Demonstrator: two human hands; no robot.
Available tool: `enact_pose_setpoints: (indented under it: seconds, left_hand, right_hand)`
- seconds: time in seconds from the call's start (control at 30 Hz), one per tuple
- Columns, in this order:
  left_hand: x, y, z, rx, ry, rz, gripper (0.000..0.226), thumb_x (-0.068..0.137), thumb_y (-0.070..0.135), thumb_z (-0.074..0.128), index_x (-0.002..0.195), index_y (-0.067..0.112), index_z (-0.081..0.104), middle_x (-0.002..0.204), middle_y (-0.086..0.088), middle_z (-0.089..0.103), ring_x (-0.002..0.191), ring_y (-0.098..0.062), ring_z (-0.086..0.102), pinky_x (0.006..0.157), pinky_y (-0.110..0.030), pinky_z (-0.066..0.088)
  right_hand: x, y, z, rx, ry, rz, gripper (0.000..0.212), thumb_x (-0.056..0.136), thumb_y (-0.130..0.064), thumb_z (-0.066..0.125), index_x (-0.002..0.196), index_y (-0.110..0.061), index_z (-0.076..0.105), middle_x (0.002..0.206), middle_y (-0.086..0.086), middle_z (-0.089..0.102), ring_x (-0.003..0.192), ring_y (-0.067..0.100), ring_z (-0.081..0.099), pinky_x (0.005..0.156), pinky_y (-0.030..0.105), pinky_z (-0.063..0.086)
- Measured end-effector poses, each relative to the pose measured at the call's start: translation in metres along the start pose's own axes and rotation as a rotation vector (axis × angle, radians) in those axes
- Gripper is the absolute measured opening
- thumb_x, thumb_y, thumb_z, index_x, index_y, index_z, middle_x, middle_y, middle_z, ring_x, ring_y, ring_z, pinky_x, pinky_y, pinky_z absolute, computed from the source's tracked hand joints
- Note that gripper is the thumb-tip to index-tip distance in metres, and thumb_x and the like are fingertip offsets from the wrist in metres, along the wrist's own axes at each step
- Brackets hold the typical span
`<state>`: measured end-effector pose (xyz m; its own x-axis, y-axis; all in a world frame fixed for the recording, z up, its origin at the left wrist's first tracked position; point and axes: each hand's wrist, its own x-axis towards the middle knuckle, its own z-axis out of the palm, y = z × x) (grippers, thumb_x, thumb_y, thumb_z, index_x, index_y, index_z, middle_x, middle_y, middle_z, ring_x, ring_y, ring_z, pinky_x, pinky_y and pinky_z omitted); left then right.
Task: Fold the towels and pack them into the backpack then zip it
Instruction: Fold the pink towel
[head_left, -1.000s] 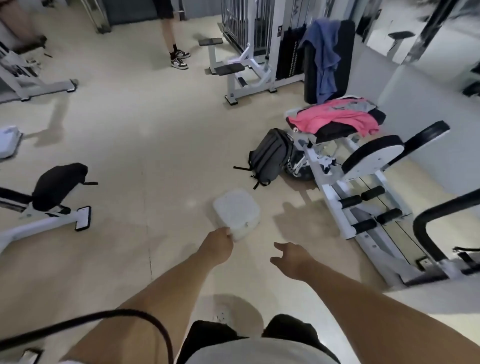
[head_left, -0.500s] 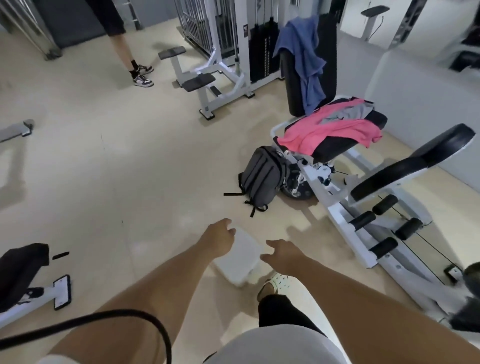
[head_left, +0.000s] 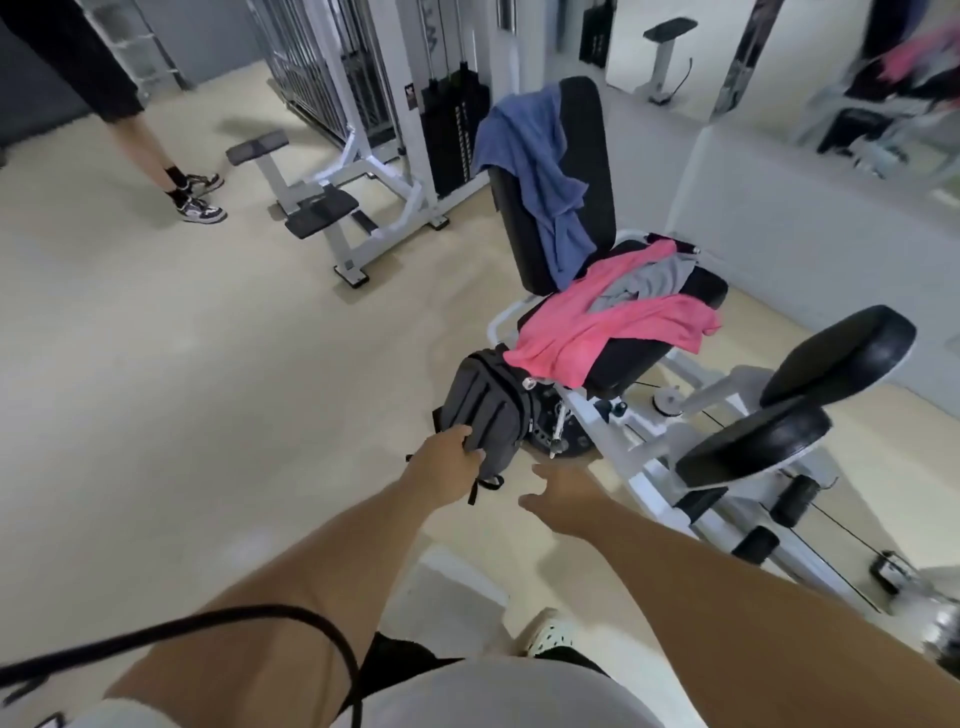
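Note:
A dark grey backpack stands on the floor against the base of a gym machine. My left hand grips its near lower edge, thumb on top. My right hand hovers just right of it, fingers spread, holding nothing. A folded white towel lies on the floor under my forearms, by my foot. On the machine's seat lie a pink towel and a grey towel. A blue towel hangs over the backrest.
The machine's white frame and black leg pads stretch out to the right of the backpack. A weight-stack machine with a bench stands behind. A person's legs are at the far left. Beige floor spreads to the left.
I have moved closer to the backpack. My left hand let go of the white towel, which now lies on the floor by my feet, and took hold of the backpack.

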<state>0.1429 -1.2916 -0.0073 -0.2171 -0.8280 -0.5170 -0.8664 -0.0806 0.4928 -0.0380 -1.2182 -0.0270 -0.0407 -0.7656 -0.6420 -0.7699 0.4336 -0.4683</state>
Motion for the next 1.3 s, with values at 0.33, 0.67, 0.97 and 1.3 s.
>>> enact_pose_setpoints:
  seconds: [0.33, 0.67, 0.97, 1.3]
  left_hand:
    - [0.142, 0.043, -0.022, 0.090, -0.177, 0.193, 0.046, 0.102, 0.031, 0.054, 0.139, 0.005, 0.050, 0.130, -0.017, 0.064, 0.121, -0.036, 0.059, 0.103, -0.040, 0.046]
    - [0.301, 0.054, -0.055, 0.145, -0.356, 0.470, 0.038, 0.098, 0.031, 0.053, 0.134, 0.021, 0.057, 0.128, -0.006, 0.065, 0.115, -0.028, 0.061, 0.098, -0.044, 0.051]
    - [0.427, 0.094, 0.023, 0.117, -0.260, 0.614, 0.031, 0.102, 0.028, 0.051, 0.123, 0.007, 0.061, 0.114, -0.010, 0.067, 0.103, -0.029, 0.064, 0.092, -0.042, 0.051]
    - [0.551, 0.099, 0.150, 0.137, 0.100, 0.815, 0.034, 0.092, 0.046, 0.057, 0.116, 0.023, 0.057, 0.118, 0.001, 0.063, 0.108, -0.024, 0.059, 0.086, -0.036, 0.046]
  right_hand:
    - [0.078, -0.003, -0.029, 0.205, 0.167, 0.193, 0.058, 0.096, -0.049, 0.064, 0.148, -0.029, 0.050, 0.152, 0.002, 0.051, 0.136, 0.023, 0.052, 0.107, 0.031, 0.041]
    - [0.200, -0.062, -0.066, 0.447, 0.360, 0.492, 0.053, 0.099, -0.040, 0.057, 0.149, -0.025, 0.050, 0.135, 0.002, 0.065, 0.121, 0.025, 0.063, 0.102, 0.036, 0.050]
    - [0.351, 0.026, -0.131, 0.269, 0.567, 0.473, 0.055, 0.101, -0.024, 0.052, 0.154, -0.021, 0.042, 0.157, 0.004, 0.047, 0.133, 0.024, 0.055, 0.107, 0.038, 0.045]
    - [0.479, 0.138, -0.106, 0.027, 1.031, 0.368, 0.038, 0.099, -0.057, 0.042, 0.118, -0.026, 0.054, 0.123, -0.001, 0.059, 0.097, 0.027, 0.066, 0.076, 0.038, 0.045]
